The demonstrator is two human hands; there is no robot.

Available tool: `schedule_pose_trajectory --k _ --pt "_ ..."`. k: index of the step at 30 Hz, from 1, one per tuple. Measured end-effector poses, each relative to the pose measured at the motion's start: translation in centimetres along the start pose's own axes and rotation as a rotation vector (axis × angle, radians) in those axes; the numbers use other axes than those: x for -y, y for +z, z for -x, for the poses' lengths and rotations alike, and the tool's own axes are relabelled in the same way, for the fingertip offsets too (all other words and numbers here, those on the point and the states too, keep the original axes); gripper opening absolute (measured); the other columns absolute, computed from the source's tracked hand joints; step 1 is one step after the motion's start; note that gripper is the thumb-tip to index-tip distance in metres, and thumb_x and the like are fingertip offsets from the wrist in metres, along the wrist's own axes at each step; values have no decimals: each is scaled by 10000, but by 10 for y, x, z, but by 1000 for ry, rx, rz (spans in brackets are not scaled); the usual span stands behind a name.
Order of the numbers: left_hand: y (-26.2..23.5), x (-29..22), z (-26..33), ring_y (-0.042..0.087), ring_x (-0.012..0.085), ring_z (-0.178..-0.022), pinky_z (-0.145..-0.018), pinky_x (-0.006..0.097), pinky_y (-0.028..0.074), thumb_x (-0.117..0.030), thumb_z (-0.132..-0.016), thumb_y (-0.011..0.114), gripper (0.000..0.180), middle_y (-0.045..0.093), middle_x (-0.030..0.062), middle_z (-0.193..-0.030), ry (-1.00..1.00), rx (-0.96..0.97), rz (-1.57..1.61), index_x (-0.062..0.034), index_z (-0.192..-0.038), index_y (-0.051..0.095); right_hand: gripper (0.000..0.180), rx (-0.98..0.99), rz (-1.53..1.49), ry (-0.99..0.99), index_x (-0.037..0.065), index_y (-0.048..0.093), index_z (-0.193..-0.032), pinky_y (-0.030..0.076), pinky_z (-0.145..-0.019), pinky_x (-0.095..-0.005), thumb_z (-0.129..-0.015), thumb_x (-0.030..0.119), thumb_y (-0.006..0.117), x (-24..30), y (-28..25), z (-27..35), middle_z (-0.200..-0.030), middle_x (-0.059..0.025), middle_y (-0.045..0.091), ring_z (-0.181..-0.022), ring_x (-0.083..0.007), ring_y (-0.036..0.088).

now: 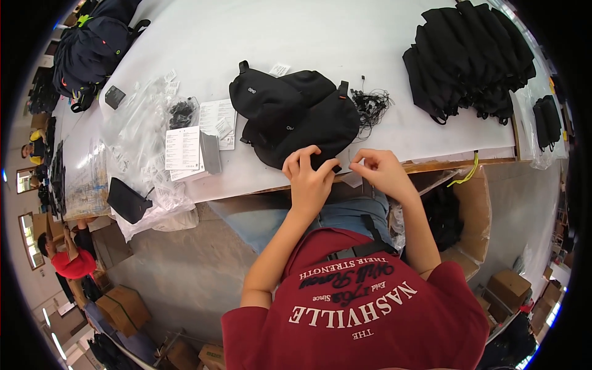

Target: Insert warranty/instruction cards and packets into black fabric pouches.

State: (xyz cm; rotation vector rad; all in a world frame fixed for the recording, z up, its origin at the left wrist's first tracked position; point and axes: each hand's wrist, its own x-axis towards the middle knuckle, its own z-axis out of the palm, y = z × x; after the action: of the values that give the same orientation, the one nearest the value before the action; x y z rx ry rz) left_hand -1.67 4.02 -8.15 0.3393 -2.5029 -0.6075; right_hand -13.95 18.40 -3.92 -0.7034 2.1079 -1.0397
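Lay on white counter (345, 37), near front edge, as black fabric bag (324, 123): matte, rounded, creased, with small pale marks and corner loops. Met curled left fingers (290, 165), hold unclear; neighboured right fingers (370, 155), pinched together.

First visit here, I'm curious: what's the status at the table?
Left hand at near edge of black bag. Right hand beside it, grip unclear. Tangled cords close by, right of bag.

black bag (296, 111) partly hidden by left fingers (304, 156), navy backpack (102, 40) cut off above
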Motion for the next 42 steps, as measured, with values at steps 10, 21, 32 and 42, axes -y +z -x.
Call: schedule_pose_trajectory --k 10,21,32,42 --pt "-76 -8 17 397 209 -893 -813 384 243 -178 -585 793 166 467 -39 -850 -322 -164 -122 -189 -679 657 84 34 -12 -281 32 673 -854 372 -471 -234 -849 116 663 48 40 11 -577 -37 568 -476 -75 460" --pt "-86 -14 24 416 180 -839 -800 314 310 -107 -661 759 178 498 -19 -823 -525 4 303 -108 -834 716 58 -32 118 -516 109 679 -841 436 -487 -305 -804 152 671 54 44 14 -668 -26 624 -557 -208 590" --pt "-88 -16 17 553 123 -851 -746 230 410 -4 -842 641 38 617 65 -954 -591 -209 724 -10 -873 621 83 109 -425 -232 72 592 -946 408 -571 -224 -870 71 627 60 34 18 -687 25 500 -617 -58 491" --pt "-104 -30 10 520 92 -723 -709 228 426 1 -870 619 65 614 35 -833 -698 -91 1046 25 -930 620 138 99 -928 -204 64 494 -929 312 -446 -153 -856 23 604 60 18 14 -830 -113 660 -511 -35 460"
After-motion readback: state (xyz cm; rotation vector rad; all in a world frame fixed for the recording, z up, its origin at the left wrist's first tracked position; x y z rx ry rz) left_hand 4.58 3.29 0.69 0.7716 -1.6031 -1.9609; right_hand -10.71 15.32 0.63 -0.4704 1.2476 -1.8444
